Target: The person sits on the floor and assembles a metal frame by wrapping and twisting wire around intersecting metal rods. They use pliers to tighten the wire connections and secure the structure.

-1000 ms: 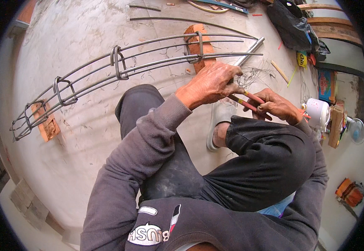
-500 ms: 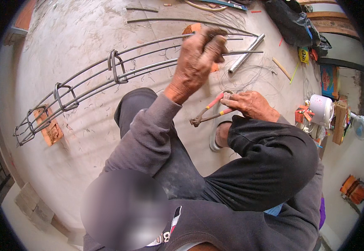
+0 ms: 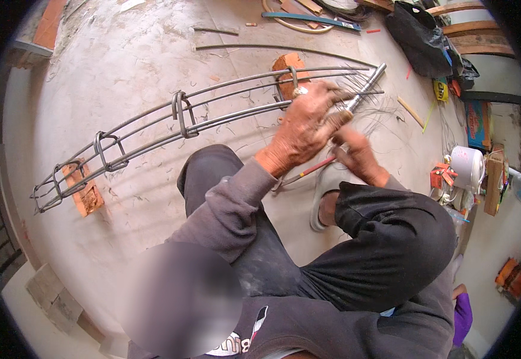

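A long cage of steel bars (image 3: 153, 140) with square stirrups runs from the left to the middle, propped on brick pieces. My left hand (image 3: 305, 122) is over its right end, fingers curled; dark thin wires (image 3: 351, 79) fan out around the fingertips. Close beside it, my right hand (image 3: 361, 157) is partly blurred and closed around red-handled pincers (image 3: 315, 167), whose jaws are partly hidden by my left sleeve. One stirrup (image 3: 293, 78) stands near my left hand, by an orange brick (image 3: 285, 61). A shiny metal tube (image 3: 375, 79) lies just past my fingers.
Loose rods (image 3: 272, 48) and a blue strip (image 3: 311, 21) lie at the back. A black bag (image 3: 419, 36) is at far right. A white round container (image 3: 467, 167) stands on the right, near a wooden block (image 3: 494, 186). A purple sleeve (image 3: 462, 317) shows at lower right.
My left hand has moved right and down from the stirrup, which is now uncovered. My right hand has come up beside it with the pincers. Dark wires now show at my left fingertips.
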### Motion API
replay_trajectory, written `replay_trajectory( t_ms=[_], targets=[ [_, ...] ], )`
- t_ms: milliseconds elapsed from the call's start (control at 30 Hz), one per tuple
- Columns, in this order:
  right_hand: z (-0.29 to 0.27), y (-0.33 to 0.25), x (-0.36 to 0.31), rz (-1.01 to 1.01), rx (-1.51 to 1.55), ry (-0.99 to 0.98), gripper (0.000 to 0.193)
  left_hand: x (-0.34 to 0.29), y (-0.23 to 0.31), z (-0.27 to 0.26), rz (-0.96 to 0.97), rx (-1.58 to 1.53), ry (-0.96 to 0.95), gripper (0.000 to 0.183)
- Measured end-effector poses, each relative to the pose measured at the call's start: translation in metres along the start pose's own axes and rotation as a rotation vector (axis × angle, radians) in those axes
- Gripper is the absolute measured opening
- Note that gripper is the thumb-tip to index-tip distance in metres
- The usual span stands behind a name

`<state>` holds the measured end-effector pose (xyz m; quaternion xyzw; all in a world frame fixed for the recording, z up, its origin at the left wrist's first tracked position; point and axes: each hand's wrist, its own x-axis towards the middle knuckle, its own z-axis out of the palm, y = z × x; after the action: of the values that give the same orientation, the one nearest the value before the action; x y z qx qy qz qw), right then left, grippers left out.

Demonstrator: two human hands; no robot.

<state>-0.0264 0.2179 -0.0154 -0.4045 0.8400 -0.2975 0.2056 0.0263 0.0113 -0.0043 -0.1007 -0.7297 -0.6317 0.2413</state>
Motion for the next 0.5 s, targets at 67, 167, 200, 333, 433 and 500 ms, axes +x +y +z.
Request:
replay_trajectory(
  t_ms=[67, 167, 200, 333, 433, 500],
  targets=[
    [-0.026, -0.006, 0.015, 0.088, 0.154, 0.282, 0.034, 0.003, 0.004, 0.012, 0.073, -0.023, -0.004, 0.036],
    [-0.049, -0.022, 0.039, -0.104, 0.184, 0.274, 0.028, -0.001, 0.005, 0.017, 0.063, 0.016, -0.057, 0.039],
    [-0.049, -0.02, 0.041, -0.041, 0.333, 0.219, 0.028, -0.002, 0.004, 0.019, 0.085, 0.038, -0.041, 0.04],
    [-0.053, -0.025, 0.038, 0.183, 0.793, 0.037, 0.036, 0.003, 0.004, 0.012, 0.003, 0.036, -0.018, 0.043],
    [-0.05, -0.039, 0.042, 0.228, 1.168, -0.081, 0.047, 0.002, -0.002, 0.009, -0.027, 0.02, 0.011, 0.043],
    [-0.051, -0.042, 0.04, 0.191, 1.279, -0.157, 0.046, 0.002, -0.003, 0.008, -0.014, 0.005, 0.028, 0.042]
  ],
)
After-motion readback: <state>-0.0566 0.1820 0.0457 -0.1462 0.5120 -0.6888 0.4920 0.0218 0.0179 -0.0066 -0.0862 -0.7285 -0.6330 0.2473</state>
